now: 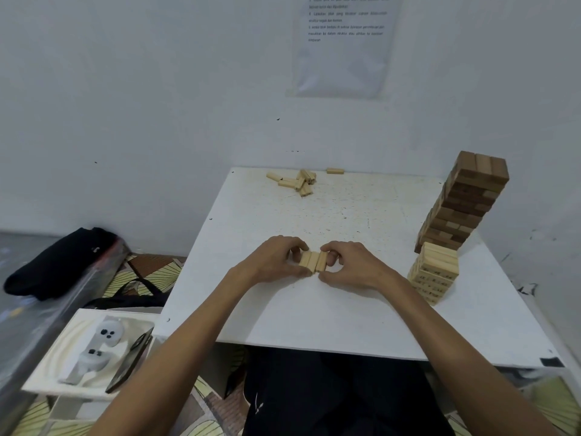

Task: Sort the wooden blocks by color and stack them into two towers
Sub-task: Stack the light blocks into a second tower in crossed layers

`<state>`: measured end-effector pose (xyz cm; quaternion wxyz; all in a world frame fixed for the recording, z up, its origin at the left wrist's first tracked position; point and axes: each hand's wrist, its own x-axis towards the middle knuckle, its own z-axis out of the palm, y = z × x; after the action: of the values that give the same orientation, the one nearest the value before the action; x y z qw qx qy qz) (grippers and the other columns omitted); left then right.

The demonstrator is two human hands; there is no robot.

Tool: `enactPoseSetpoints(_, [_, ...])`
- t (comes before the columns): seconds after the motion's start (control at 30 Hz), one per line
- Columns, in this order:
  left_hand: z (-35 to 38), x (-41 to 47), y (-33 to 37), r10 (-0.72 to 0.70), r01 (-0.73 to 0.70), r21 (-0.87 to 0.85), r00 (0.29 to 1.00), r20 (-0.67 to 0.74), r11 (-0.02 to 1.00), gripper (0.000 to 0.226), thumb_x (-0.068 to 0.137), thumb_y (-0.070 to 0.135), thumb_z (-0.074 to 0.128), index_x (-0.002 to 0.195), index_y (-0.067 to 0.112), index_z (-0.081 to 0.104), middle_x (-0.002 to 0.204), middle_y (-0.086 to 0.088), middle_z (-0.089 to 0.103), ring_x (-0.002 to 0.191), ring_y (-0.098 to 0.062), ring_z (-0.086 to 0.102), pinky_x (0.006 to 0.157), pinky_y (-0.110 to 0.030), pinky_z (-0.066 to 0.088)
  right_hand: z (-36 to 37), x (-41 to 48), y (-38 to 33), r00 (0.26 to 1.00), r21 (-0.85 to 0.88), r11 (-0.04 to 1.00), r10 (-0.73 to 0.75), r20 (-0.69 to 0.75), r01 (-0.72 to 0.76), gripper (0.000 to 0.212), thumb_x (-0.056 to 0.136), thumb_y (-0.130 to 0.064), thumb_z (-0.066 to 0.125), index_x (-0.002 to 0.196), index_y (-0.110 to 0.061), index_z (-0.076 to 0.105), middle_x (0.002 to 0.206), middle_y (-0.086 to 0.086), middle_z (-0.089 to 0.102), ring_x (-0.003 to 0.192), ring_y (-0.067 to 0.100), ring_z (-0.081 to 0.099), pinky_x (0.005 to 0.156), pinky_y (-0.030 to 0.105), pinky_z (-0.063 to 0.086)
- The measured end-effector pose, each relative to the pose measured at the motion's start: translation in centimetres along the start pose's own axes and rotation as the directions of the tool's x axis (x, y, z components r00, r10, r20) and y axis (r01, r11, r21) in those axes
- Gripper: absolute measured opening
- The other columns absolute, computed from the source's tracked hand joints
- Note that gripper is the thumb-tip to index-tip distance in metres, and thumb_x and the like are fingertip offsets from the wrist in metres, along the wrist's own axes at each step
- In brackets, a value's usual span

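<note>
Our left hand (276, 259) and right hand (355, 265) pinch three pale blocks (311, 262) together; we should square their ends flush, then lift them level onto the pale tower (435, 272)

Bare table (361, 221) middle between far loose blocks (298, 181) and dark tower (465, 199), light tower (435, 272) at right.

A tall dark brown tower (465, 202) stands upright. Just before its base is a short pale tower (435, 273) (dark marks on its sides). Well to its left, three pale blocks (312, 262) lie side by side, pinched between the left hand (276, 259) and right hand (355, 265). Farther back and to its left lies a loose pale pile (298, 182).
</note>
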<state>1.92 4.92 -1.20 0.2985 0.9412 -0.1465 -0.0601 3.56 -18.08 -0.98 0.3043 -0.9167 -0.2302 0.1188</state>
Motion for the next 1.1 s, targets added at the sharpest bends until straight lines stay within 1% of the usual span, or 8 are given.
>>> enactPoseSetpoints(0.07, [0.0, 0.0, 0.0, 0.002, -0.002, -0.014, 1.000, 0.001, 1.000, 0.053, 0.073, 0.046, 0.086, 0.117, 0.026, 0.065, 0.091, 0.015, 0.063, 0.080, -0.002, 0.054, 0.074, -0.025, 0.044, 0.3, -0.1, 0.1, 1.000, 0.031, 1.000, 0.005, -0.024, -0.004, 0.062, 0.075, -0.045, 0.084, 0.128, -0.026, 0.061, 0.098, -0.013, 0.064, 0.092, 0.005, 0.056, 0.078, 0.022, 0.046])
enactPoseSetpoints(0.17, [-0.6, 0.1, 0.1, 0.009, -0.007, -0.039, 0.999, 0.053, 0.999, 0.057, 0.071, 0.046, 0.089, 0.119, 0.026, 0.065, 0.092, 0.014, 0.064, 0.078, -0.001, 0.053, 0.072, -0.023, 0.043, 0.8, -0.4, 0.3, 0.996, 0.119, 0.993, 0.024, -0.081, -0.014, 0.053, 0.074, -0.045, 0.084, 0.121, -0.029, 0.065, 0.095, -0.011, 0.064, 0.083, 0.008, 0.057, 0.072, 0.024, 0.047])
enactPoseSetpoints(0.23, [-1.2, 0.1, 0.0, 0.018, -0.012, -0.055, 0.993, 0.114, 0.998, 0.063, 0.073, 0.044, 0.088, 0.127, 0.027, 0.062, 0.093, 0.014, 0.064, 0.083, -0.005, 0.055, 0.077, -0.026, 0.045, 0.9, -0.3, 0.3, 0.996, 0.118, 0.993, 0.008, -0.087, 0.003, 0.049, 0.075, -0.045, 0.081, 0.119, -0.032, 0.065, 0.093, -0.012, 0.063, 0.080, 0.005, 0.056, 0.071, 0.026, 0.048])
enactPoseSetpoints(0.3, [-1.5, 0.1, -0.2, 0.031, -0.022, -0.066, 0.990, 0.141, 0.998, 0.058, 0.074, 0.041, 0.087, 0.126, 0.028, 0.064, 0.093, 0.013, 0.065, 0.085, -0.011, 0.056, 0.078, -0.028, 0.046, 0.9, -0.1, 0.3, 0.997, 0.080, 0.997, -0.012, -0.080, 0.018, 0.048, 0.074, -0.047, 0.079, 0.119, -0.035, 0.065, 0.091, -0.012, 0.063, 0.079, 0.004, 0.055, 0.071, 0.027, 0.048])
enactPoseSetpoints(0.4, [-1.1, 0.2, -0.3, 0.044, -0.035, -0.089, 0.995, 0.092, 0.995, 0.048, 0.073, 0.042, 0.088, 0.116, 0.030, 0.069, 0.089, 0.012, 0.066, 0.075, -0.007, 0.053, 0.072, -0.028, 0.046, 0.5, 0.2, 0.3, 0.998, 0.076, 0.997, -0.016, -0.052, 0.020, 0.047, 0.070, -0.052, 0.080, 0.113, -0.040, 0.066, 0.089, -0.013, 0.064, 0.078, 0.004, 0.055, 0.070, 0.027, 0.047])
enactPoseSetpoints(0.57, [-0.4, 0.2, -0.3, 0.006, -0.003, -0.126, 1.000, 0.023, 0.992, 0.048, 0.071, 0.041, 0.090, 0.113, 0.028, 0.070, 0.085, 0.013, 0.064, 0.068, 0.001, 0.050, 0.069, -0.022, 0.042, 0.3, 0.5, 0.7, 0.999, 0.101, 0.995, -0.001, -0.040, 0.005, 0.052, 0.065, -0.058, 0.082, 0.112, -0.043, 0.068, 0.087, -0.011, 0.063, 0.074, 0.002, 0.054, 0.068, 0.026, 0.044])
enactPoseSetpoints(0.83, [-0.2, 0.4, -0.3, -0.021, 0.019, -0.149, 1.000, -0.012, 0.989, 0.049, 0.065, 0.043, 0.092, 0.109, 0.032, 0.074, 0.082, 0.012, 0.066, 0.067, -0.002, 0.048, 0.066, -0.022, 0.038, 0.5, 0.4, 0.8, 0.998, 0.141, 0.990, 0.013, -0.062, -0.004, 0.053, 0.067, -0.052, 0.087, 0.115, -0.040, 0.070, 0.088, -0.009, 0.064, 0.079, 0.003, 0.055, 0.070, 0.025, 0.043])
enactPoseSetpoints(1.1, [-0.4, 0.1, 0.1, 0.004, -0.009, -0.097, 0.999, -0.052, 0.995, 0.045, 0.062, 0.044, 0.093, 0.101, 0.034, 0.073, 0.079, 0.013, 0.058, 0.078, -0.012, 0.054, 0.072, -0.032, 0.044, -0.4, 0.6, 0.1, 0.999, -0.021, 0.999, -0.046, -0.027, 0.045, 0.052, 0.071, -0.054, 0.084, 0.118, -0.038, 0.068, 0.094, -0.007, 0.059, 0.083, 0.008, 0.054, 0.076, 0.033, 0.048])
